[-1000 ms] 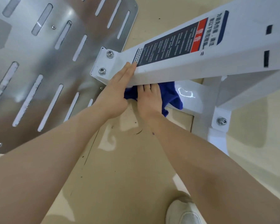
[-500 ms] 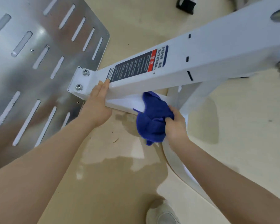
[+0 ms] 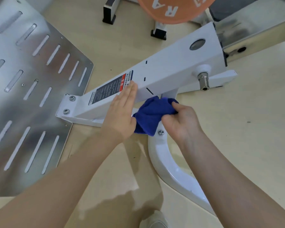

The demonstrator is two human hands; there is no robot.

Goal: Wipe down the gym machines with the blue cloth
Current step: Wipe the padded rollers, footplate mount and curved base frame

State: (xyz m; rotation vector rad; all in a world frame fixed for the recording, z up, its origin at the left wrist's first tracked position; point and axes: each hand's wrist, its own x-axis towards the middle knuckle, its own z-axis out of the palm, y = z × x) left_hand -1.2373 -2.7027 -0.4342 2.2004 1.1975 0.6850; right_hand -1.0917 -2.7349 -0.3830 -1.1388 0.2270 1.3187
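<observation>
— What's changed since half a second ago?

— Your right hand [image 3: 182, 122] has bunched the blue cloth [image 3: 152, 115] tighter and brought it under the white frame beam [image 3: 168, 71], at three o'clock from your left hand [image 3: 122, 112]. That hand slid up the beam and now lies flat over the warning label [image 3: 112, 88], fingers straight.

— And the cloth?

— Crumpled, deep blue, possibly damp; it touches the curved white leg [image 3: 168, 170] near its bolt [image 3: 161, 132].

Soft blue cloth [image 3: 152, 115], glossy white painted beam [image 3: 171, 71], brushed shiny metal plate [image 3: 31, 96], smooth matt beige floor [image 3: 237, 129].
</observation>
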